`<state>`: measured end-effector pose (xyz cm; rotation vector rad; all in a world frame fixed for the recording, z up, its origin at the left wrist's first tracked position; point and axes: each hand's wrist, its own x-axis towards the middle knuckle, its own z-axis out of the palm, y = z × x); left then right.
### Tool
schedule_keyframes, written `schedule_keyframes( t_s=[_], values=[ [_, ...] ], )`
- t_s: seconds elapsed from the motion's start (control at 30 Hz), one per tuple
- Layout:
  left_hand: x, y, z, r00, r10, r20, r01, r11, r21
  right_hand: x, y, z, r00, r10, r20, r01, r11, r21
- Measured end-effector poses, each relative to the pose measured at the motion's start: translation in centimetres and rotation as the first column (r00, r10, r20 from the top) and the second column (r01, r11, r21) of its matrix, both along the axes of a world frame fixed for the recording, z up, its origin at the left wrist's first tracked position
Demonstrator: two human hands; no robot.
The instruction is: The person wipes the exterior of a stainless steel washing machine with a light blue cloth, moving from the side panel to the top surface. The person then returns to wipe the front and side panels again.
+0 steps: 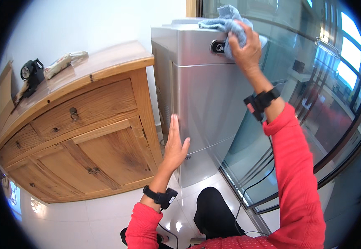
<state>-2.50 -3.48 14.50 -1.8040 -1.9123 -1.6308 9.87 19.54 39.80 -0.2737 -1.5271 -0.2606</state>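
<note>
My right hand [246, 46] presses a light blue terry cloth [230, 25] against the upper front of a silver floor-standing appliance [205, 99]. The cloth bunches over the top edge and partly hides a dark oval badge [217, 47]. Lower down, my left hand [176, 144] lies along the appliance's left front edge, fingers straight up and thumb apart, with nothing in it. Whether its palm fully touches the surface I cannot tell. Each wrist wears a black strapped device with a cable.
A wooden sideboard [102, 124] stands to the left, carrying a black lamp [28, 73] and a patterned packet [62, 63]. Glass sliding doors [280, 53] run along the right. Below are shiny floor tiles [74, 221] and my bent knee [213, 211]. A black cable [255, 180] hangs from my right wrist.
</note>
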Motion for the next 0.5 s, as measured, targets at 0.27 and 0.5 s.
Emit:
schedule_keyframes(
  t_s=[0.27,0.5],
  values=[
    [1.2,-4.1,-7.0,0.981,-0.15,0.125,0.168,0.976,-0.142,-0.1,-3.6,-11.0,0.977,-0.014,0.215,-0.023,0.985,0.172],
    [0.7,-5.1,-12.7,0.946,-0.144,0.289,0.187,0.974,-0.128,-0.4,-6.0,-6.6,0.79,-0.298,0.536,0.008,0.879,0.477]
  ],
)
